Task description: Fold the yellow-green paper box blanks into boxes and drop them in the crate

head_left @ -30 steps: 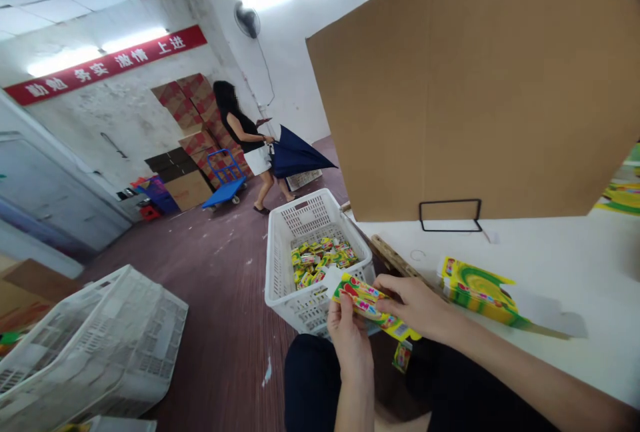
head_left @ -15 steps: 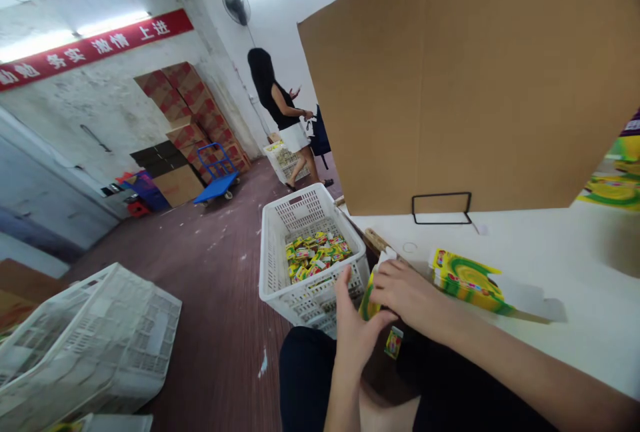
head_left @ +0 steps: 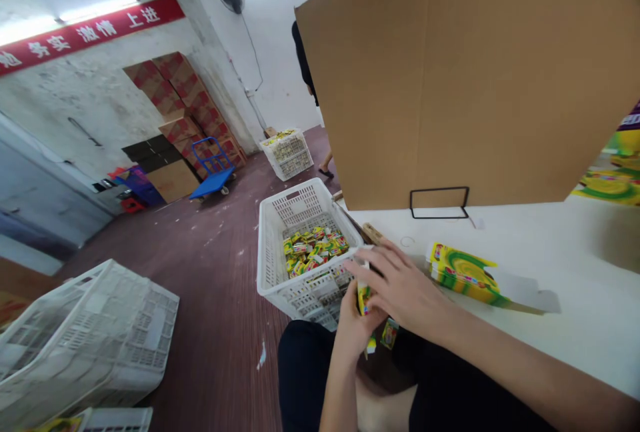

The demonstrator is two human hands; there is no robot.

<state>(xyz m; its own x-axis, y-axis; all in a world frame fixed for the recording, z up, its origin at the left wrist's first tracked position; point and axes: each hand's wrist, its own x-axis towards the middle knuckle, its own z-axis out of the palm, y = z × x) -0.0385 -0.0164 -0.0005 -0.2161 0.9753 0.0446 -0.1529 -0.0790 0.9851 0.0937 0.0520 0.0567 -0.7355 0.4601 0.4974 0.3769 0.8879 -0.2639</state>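
My left hand (head_left: 351, 324) is wrapped round a yellow-green carton (head_left: 363, 296), low beside the table edge. Over the carton's upper end lies my right hand (head_left: 403, 285), fingers stretched out and somewhat apart, its thumb near the carton's side. Much of the carton is hidden by the two hands. A small printed crayon-like pack (head_left: 390, 333) lies at my lap, just below the right hand. Beyond the hands stands a white plastic crate (head_left: 273, 245) holding many small yellow-green packs (head_left: 313, 250).
On the white table (head_left: 595, 312) lies an open yellow-green box (head_left: 465, 273). A large cardboard panel (head_left: 450, 85) stands behind a black wire stand (head_left: 440, 217). Another white crate (head_left: 115, 332) is at left. A blue trolley (head_left: 213, 182) and a partly hidden person (head_left: 303, 55) are farther back.
My left hand has closed round the carton from a spread pose. The right hand's fingers have stretched out over its top. The person behind has moved right, mostly behind the cardboard.
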